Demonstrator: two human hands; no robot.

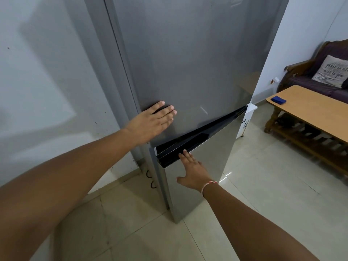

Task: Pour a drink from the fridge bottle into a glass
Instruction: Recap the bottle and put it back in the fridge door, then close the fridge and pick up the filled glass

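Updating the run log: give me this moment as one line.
left hand flat on upper fridge door | right hand at lower door handle recess | bottle, glass unseen

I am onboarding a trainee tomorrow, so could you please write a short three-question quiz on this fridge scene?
1. True or false: the left hand lies flat, fingers straight, on the upper fridge door.
2. Multiple choice: the fingertips of the right hand reach to A) the dark handle strip between the two doors, B) the wooden table, C) the cushion.
3. Fill in: a small ____ coloured object lies on the wooden table.

Key: 1 true. 2 A. 3 blue.
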